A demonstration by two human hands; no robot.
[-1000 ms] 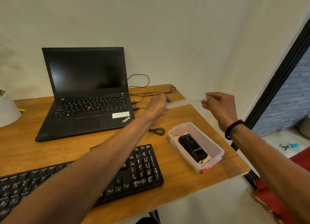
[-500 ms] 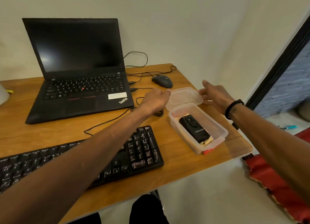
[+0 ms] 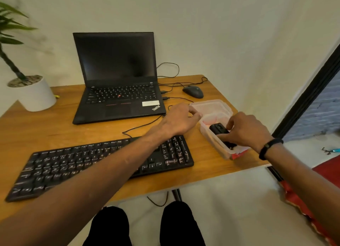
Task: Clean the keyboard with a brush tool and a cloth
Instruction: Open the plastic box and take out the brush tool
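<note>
Half a second ago both hands hovered spread beside the clear lid; that lid now lies flat on the wooden desk, touching the far end of the clear plastic container. The right hand has come down into the container, its fingers curled around the black brush tool lying inside; whether the tool is lifted off the bottom cannot be told. The left hand has stayed just left of the container, palm down, fingers loosely together and reaching toward its near-left rim, gripping nothing visible. Something red shows at the container's near corner, too hidden to identify. The black keyboard sits at the desk's front edge, partly under the left forearm, just left of the container. Behind it stand the open laptop and a mouse.
</note>
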